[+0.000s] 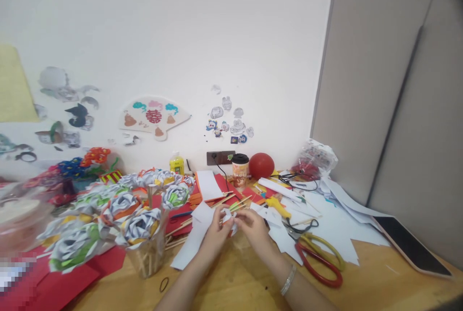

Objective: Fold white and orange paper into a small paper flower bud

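My left hand [220,226] and my right hand [251,224] meet over the wooden table, fingers closed on a small white paper piece [228,215] with a bit of orange on it. The fingers partly hide its shape. A white paper strip [191,241] lies beside my left wrist. Thin wooden sticks [177,242] and red paper [177,226] lie beyond it. White paper scraps [285,238] are near my right hand. Folded paper flowers [141,226] stand in a cup [146,258] to the left.
Red-handled scissors [320,265] and a yellow glue gun [278,207] lie to the right, with a tablet [412,246] at the far right. Along the wall stand a lidded drink cup [240,171], a red balloon [261,165] and a yellow bottle [177,164].
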### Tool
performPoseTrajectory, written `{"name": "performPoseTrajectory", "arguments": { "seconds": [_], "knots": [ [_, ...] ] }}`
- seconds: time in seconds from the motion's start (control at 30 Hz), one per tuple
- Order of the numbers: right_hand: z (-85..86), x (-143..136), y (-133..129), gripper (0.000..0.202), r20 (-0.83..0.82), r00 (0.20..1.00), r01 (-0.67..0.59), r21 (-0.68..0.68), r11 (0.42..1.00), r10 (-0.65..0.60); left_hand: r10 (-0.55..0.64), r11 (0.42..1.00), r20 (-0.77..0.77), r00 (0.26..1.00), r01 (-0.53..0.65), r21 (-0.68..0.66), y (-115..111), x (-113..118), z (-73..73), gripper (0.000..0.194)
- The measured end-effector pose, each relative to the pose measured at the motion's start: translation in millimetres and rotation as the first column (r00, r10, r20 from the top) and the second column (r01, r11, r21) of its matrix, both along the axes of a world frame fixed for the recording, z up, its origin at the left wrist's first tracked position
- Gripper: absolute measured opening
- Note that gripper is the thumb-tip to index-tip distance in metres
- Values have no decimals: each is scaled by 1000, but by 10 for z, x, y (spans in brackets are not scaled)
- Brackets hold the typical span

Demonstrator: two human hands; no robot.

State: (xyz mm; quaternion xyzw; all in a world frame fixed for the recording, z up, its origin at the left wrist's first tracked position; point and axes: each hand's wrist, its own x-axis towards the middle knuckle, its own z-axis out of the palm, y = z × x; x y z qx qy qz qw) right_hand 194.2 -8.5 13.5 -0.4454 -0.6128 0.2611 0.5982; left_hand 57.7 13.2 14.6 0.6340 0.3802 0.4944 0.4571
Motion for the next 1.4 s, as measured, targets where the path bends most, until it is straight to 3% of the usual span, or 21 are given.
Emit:
{"name": "performPoseTrajectory", "arguments": {
  "seconds": [0.13, 0.27, 0.37, 0.47, 0.67, 0.8, 0.9, 1.03, 1.23, 1.4],
  "knots": [
    [26, -26, -38, 11, 90, 994, 59, 6, 998, -59, -39, 999, 39, 998, 40, -20, 66, 13, -87, 40],
    [15, -1, -10, 7, 138, 989, 53, -14, 998, -51, -70, 996, 38, 997, 72, -52, 142, -47, -73, 38],
    [-29, 30, 52, 9, 93, 991, -90, -79, 993, 97, -108, 994, 19, 994, 109, -23, 127, -121, 6, 36],
    [-75, 43, 102, 10, 56, 967, -240, -110, 964, 247, -241, 970, -49, 969, 242, 16, 77, -178, 68, 34],
    [-91, 55, 114, 14, 40, 966, -250, -109, 962, 255, -272, 960, -133, 953, 279, 35, 119, -242, 21, 30],
    [-69, 64, 112, 24, -120, 928, -369, -200, 907, 351, -235, 970, -162, 958, 242, 25, 166, -275, 7, 29],
    [-59, 68, 108, 29, -142, 910, -413, -247, 876, 389, -238, 970, -219, 946, 245, 1, 176, -285, -10, 29],
    [-105, 79, 110, 25, -89, 915, -401, -307, 863, 394, -238, 970, -290, 927, 241, -28, 174, -279, -66, 25],
    [-248, 89, 162, 8, 56, 955, -266, -274, 924, 291, -194, 978, -361, 912, 209, 3, 153, -269, -114, 15],
    [-225, 99, 177, 3, 134, 957, -222, -230, 948, 256, -169, 980, -380, 909, 197, 37, 141, -251, -121, 9]
  ]
}}
